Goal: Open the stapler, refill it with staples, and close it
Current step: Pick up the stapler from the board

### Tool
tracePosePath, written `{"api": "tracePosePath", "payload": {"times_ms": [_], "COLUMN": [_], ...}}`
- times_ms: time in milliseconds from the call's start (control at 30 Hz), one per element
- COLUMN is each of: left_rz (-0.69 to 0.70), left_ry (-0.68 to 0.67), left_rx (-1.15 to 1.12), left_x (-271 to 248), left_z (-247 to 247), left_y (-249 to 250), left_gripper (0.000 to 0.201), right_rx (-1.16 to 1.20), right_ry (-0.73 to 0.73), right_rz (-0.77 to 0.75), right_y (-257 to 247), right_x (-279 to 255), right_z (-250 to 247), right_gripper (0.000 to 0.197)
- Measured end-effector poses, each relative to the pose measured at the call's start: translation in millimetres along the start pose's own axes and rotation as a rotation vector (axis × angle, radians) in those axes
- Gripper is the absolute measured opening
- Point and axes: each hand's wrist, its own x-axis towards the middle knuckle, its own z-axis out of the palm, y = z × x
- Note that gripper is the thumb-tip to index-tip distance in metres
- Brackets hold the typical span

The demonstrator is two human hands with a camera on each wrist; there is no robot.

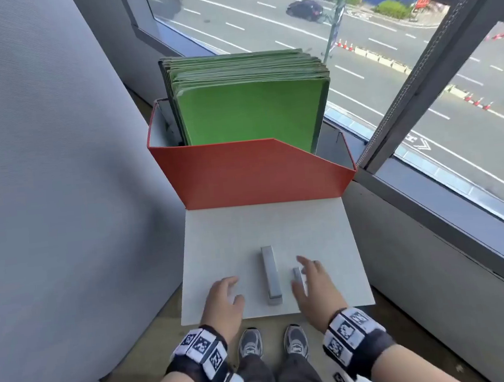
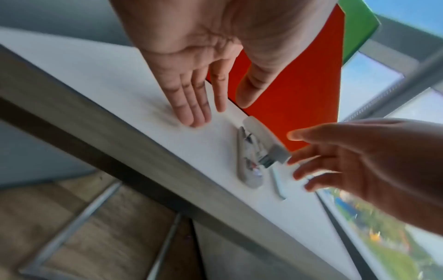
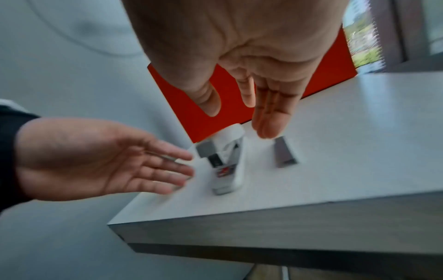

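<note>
A slim white and grey stapler [image 1: 270,275] lies lengthwise on the white table [image 1: 263,226], between my hands. A short grey strip of staples [image 1: 296,274] lies just right of it. My left hand [image 1: 232,289] hovers left of the stapler, fingers straight and empty. My right hand [image 1: 306,273] hovers over the strip with spread fingers, holding nothing. The right wrist view shows the stapler [image 3: 227,161], the strip [image 3: 285,153] below my fingertips [image 3: 268,130], and the left hand [image 3: 107,157]. In the left wrist view the stapler's [image 2: 254,151] top arm sits slightly raised over its base.
A red file box [image 1: 252,172] full of green folders [image 1: 249,111] stands at the table's far edge. A window [image 1: 417,67] runs along the right and a grey padded wall [image 1: 43,180] along the left. The table's near edge lies just below my hands, above my shoes [image 1: 273,341].
</note>
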Motion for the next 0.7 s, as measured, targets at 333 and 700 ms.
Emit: {"api": "tracePosePath", "payload": {"times_ms": [333, 700], "left_rz": [-0.180, -0.271], "left_ry": [-0.079, -0.214], "left_rx": [-0.560, -0.891], "left_x": [17, 25], "left_z": [29, 37], "left_y": [16, 54], "left_gripper": [0.027, 0.030], "right_rx": [-0.325, 0.030], "right_ry": [-0.204, -0.104], "right_rz": [0.090, 0.100], "right_y": [-45, -67], "right_x": [43, 8], "right_z": [36, -3], "right_gripper": [0.066, 0.042]}}
